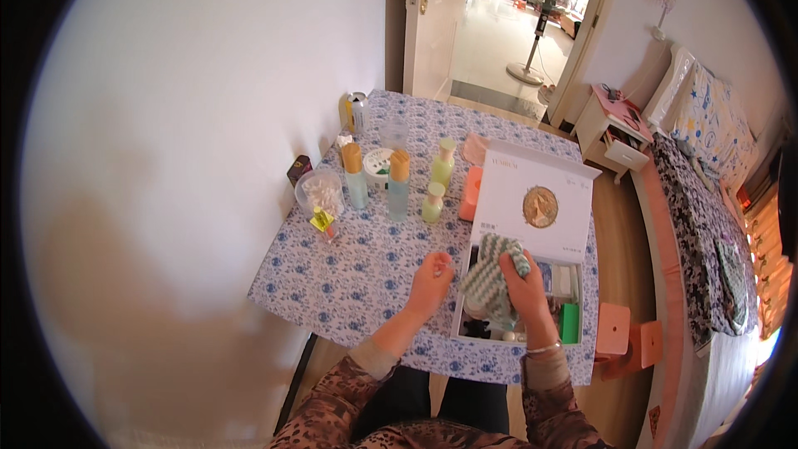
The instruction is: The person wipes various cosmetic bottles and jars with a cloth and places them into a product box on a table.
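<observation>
In my right hand [523,280] is a bunched green and white striped cloth [492,274], held above an open white box [464,330] with its lid [508,181] raised at the back. Inside the box are a green block-shaped item [569,323], a small dark item [476,328] and pale packets [564,279]; the cloth hides part of the contents. My left hand [434,280] hovers just left of the box and the cloth, fingers curled; whether it pinches something small is unclear.
Bottles with wooden-look caps [399,190], pale green bottles [443,165], a round tub of cotton swabs [319,193], a yellow-topped small bottle [323,221], a can [358,112] and an orange plastic item [471,193] stand on the patterned tablecloth [368,280]. A wall borders the left side; orange stools [613,329] stand right.
</observation>
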{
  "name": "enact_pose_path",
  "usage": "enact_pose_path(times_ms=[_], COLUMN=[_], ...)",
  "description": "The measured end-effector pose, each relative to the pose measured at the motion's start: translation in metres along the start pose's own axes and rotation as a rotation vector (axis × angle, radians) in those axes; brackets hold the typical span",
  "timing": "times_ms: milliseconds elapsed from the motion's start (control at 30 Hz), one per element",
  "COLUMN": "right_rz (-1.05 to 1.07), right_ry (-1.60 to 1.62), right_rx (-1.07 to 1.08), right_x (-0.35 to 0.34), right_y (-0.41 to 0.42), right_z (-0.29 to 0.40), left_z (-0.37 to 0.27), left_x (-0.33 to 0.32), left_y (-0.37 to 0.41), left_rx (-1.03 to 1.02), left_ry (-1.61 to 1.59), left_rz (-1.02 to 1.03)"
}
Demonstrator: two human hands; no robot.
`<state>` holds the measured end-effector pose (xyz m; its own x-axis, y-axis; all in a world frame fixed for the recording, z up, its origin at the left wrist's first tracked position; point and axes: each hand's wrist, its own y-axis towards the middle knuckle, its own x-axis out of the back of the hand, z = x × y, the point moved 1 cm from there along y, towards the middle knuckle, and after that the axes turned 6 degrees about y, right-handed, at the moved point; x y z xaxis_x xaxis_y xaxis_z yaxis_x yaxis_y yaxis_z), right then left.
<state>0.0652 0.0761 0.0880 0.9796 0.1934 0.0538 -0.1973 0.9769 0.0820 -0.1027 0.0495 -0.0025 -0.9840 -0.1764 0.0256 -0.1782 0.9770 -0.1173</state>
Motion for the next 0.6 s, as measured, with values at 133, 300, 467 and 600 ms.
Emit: enact_pose_path(times_ms=[133,300,467,600], right_rz=[-0.097,-0.079,-0.065,-0.033], right_ry=[-0.112,-0.254,-0.221,-0.168], right_rx=[0.143,0.031,0.047,0.069], right_x=[-0.034,-0.068,-0.081,-0.085], right_y=[0.058,0.088,0.102,0.106], right_z=[-0.043,-0.057,-0.088,-0.091], left_z=[0.011,0.017,0.033,0.030], left_x=[0.009,0.012,0.005,0.010], left_y=[0.063,0.105,0.132,0.131], left_rx=[-0.146,-0.195,-0.307,-0.367], left_ry=[0.309,0.386,0.481,0.534], left_rz=[-0.292,-0.448,-0.570,-0.529])
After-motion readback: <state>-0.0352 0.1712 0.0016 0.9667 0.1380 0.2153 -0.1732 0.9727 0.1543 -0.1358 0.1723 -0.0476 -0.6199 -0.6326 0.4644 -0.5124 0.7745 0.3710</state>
